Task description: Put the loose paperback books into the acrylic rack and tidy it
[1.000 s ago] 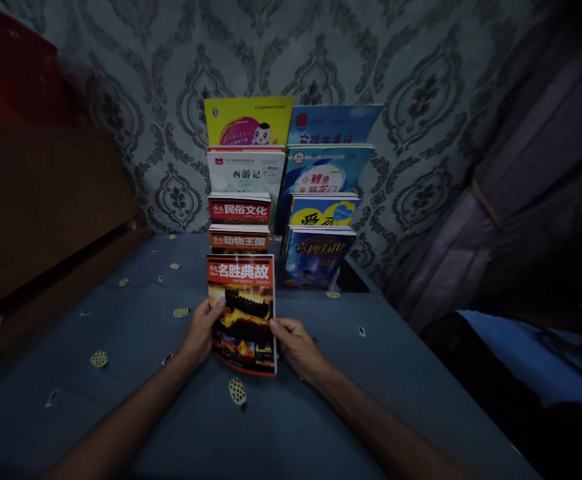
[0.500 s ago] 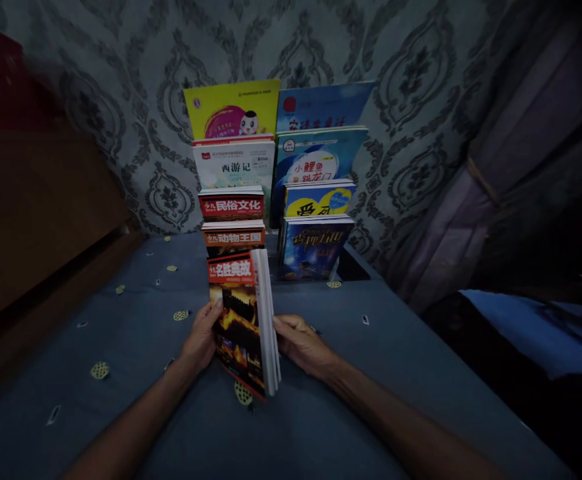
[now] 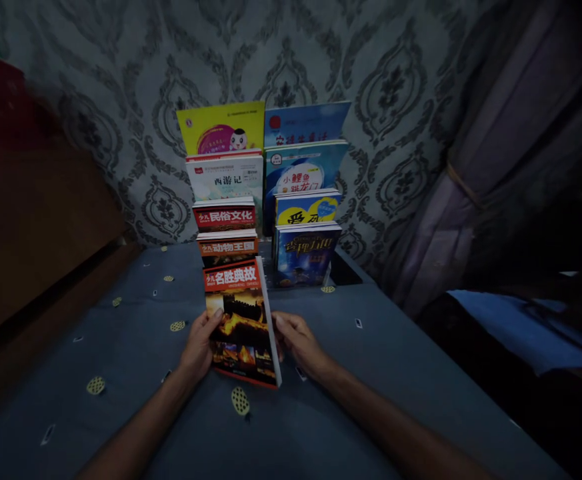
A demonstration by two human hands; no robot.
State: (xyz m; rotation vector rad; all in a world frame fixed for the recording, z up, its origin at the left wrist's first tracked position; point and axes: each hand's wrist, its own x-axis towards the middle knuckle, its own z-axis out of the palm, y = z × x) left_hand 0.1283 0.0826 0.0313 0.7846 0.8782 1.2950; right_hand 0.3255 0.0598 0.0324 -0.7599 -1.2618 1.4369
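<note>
While glossy rectangular book (image 3: 241, 323) stands tilted, left hand (image 3: 197, 347), right hand (image 3: 297, 340) grip edges.

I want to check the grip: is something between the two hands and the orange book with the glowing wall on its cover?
Nothing visible is. The left hand grips the left edge of the orange book and the right hand touches its right edge. The blue cloth beside them shows only its printed spots.
</note>
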